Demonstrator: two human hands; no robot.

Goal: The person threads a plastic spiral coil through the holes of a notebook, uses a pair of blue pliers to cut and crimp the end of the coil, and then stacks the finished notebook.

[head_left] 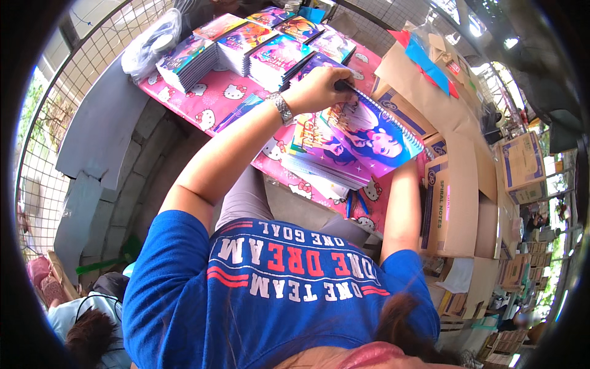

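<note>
My left hand (322, 89), with a metal watch on its wrist, is closed on the upper edge of a purple spiral notebook (378, 138). A cartoon figure is on the notebook's cover, and its white coil runs down the right side. The notebook is tilted over a stack of similar notebooks (322, 169) on the pink table. My right forearm (404, 203) reaches up to the notebook's lower right corner. The notebook covers my right hand, so its fingers are hidden. Close to the stack's near edge lies a blue pen-like object (349, 204).
Several piles of colourful notebooks (279, 58) stand at the back of the pink patterned table (236, 92). A clear plastic bag (153, 46) sits at the far left corner. Cardboard boxes (452, 206) crowd the right side. Another person (92, 313) is at the lower left.
</note>
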